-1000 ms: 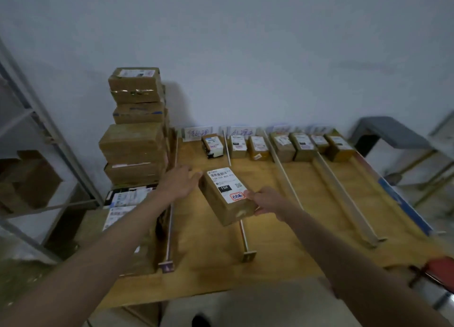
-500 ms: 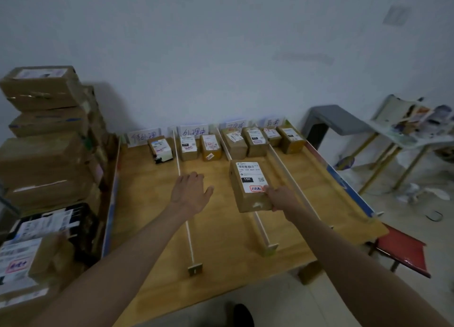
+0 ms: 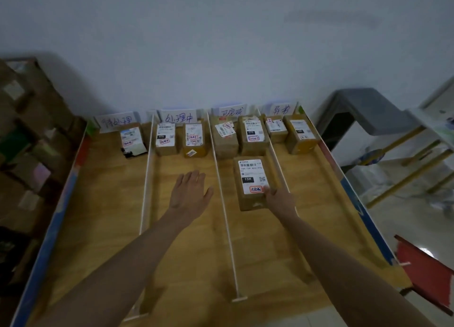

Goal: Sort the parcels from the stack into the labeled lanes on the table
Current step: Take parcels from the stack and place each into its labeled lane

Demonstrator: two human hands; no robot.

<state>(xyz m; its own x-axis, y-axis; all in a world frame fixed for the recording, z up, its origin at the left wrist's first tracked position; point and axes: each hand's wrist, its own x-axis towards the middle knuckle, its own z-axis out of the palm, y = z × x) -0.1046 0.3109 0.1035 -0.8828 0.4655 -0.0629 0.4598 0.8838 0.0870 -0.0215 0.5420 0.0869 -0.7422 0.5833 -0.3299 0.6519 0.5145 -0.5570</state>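
Observation:
A brown cardboard parcel (image 3: 253, 182) with a white label marked 15H lies in the third lane from the left, behind two parcels (image 3: 238, 136) at that lane's far end. My right hand (image 3: 280, 199) grips the parcel's near right corner, thumb on top. My left hand (image 3: 190, 191) hovers flat with spread fingers over the second lane, holding nothing. The wooden table (image 3: 103, 204) has four lanes split by white rails (image 3: 147, 179), each with a handwritten paper sign (image 3: 178, 116) at the back. The parcel stack (image 3: 27, 140) stands at the left.
One parcel (image 3: 132, 140) sits in the first lane, two (image 3: 180, 139) in the second, two (image 3: 290, 131) in the fourth. A grey stool (image 3: 363, 110) and a rack with yellow legs (image 3: 415, 152) stand to the right. A red seat (image 3: 427, 275) is near the table's front right corner.
My right hand carried the 15H parcel from above the second rail rightwards and forwards into the third lane. My left hand let go of it and now hovers open. My view swung right.

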